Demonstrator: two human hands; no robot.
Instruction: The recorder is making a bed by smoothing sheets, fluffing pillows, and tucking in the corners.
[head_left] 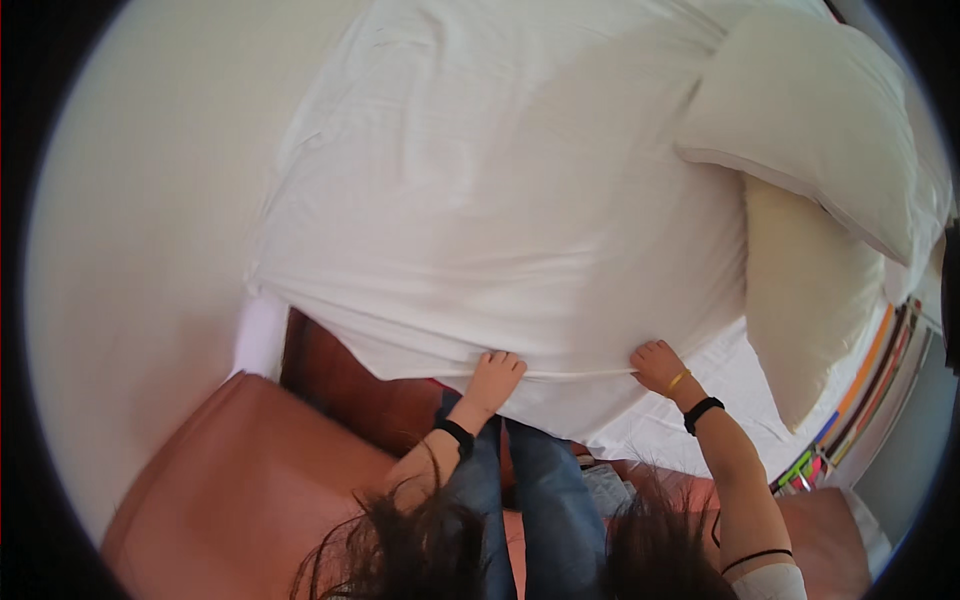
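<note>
A white bed sheet (480, 230) is spread over the bed, wrinkled at the upper left and along its near edge. My left hand (496, 378) is closed on the sheet near the bed's front side. Farther right, my right hand (656, 364) grips the same sheet, and a fold is pulled fairly straight between the two. Below this fold, part of the sheet hangs down in front of my legs. The fingertips of both hands are partly hidden in the cloth.
A white pillow (810, 120) overlaps a cream pillow (805, 290) at the bed's right end. Books (865, 375) stand beyond them. A reddish-brown padded surface (250, 480) lies at lower left, beside a pale wall (150, 220). Dark reddish floor (345, 390) shows between bed and padding.
</note>
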